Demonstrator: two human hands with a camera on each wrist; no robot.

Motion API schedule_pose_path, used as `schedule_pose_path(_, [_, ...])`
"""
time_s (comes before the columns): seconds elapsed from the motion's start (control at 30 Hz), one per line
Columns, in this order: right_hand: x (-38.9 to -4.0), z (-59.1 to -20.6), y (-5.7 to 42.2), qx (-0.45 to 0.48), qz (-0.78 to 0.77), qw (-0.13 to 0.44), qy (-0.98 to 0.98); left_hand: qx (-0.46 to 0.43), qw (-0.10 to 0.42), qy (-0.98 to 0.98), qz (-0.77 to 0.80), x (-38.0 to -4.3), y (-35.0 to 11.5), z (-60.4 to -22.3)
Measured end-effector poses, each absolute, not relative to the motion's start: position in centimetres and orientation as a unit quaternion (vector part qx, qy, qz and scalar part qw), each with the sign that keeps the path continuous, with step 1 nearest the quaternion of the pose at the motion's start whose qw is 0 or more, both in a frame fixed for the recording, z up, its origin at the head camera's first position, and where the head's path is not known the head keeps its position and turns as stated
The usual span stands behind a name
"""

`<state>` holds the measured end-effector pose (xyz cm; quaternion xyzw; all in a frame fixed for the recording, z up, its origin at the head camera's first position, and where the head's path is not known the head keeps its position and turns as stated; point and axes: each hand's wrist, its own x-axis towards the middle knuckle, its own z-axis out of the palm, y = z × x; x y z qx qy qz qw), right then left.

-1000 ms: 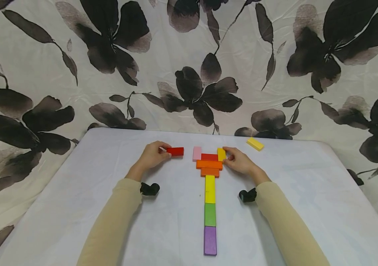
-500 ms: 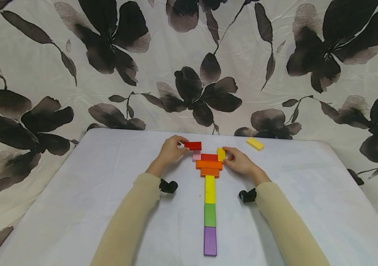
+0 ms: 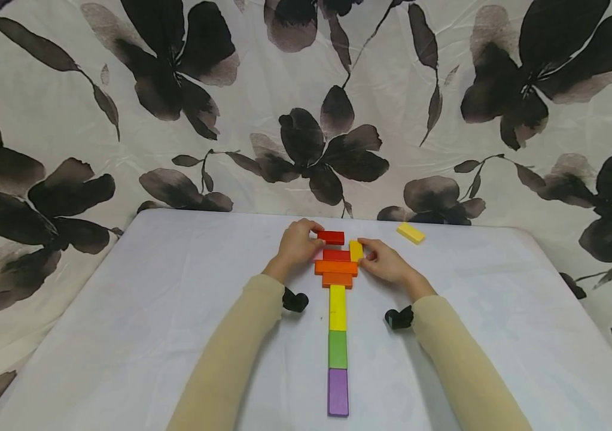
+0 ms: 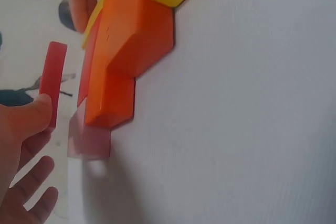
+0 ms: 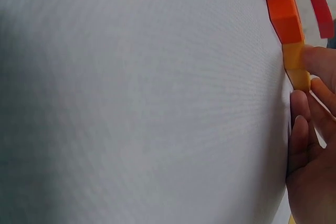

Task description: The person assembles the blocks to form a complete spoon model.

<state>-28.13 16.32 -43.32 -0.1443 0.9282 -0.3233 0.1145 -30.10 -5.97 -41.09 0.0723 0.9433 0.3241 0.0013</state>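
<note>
My left hand [image 3: 296, 242] pinches a red block [image 3: 331, 238] between thumb and fingers. That block is raised off the table, just beyond the far end of a row of blocks. At this end lie a second red block [image 3: 336, 255], a pink block [image 4: 89, 137] on its left and a small yellow block [image 3: 356, 250] on its right. The left hand mostly covers the pink one in the head view. My right hand [image 3: 386, 261] holds the small yellow block, with the thumb [image 5: 320, 64] on it. Two orange blocks [image 3: 336, 268] lie crosswise on the near side.
A long yellow block [image 3: 337, 308], a green block [image 3: 337, 349] and a purple block [image 3: 338, 392] continue the line toward me on the white table [image 3: 176, 359]. One loose yellow block [image 3: 410, 233] lies near the back edge. Behind hangs a floral cloth [image 3: 219, 179].
My left hand has carried the red block rightward and slightly away from me, from left of the row to beyond its far end. The right hand stays at the small yellow block.
</note>
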Motion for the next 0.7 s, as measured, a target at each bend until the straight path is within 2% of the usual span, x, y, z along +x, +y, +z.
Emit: schedule_pose_path(0.7, [-28.2, -43.4, 16.3, -0.126, -0.324, 0.126, 0.929, 0.078, 0.006, 0.942, 0.327, -30.1, -4.4, -42.4])
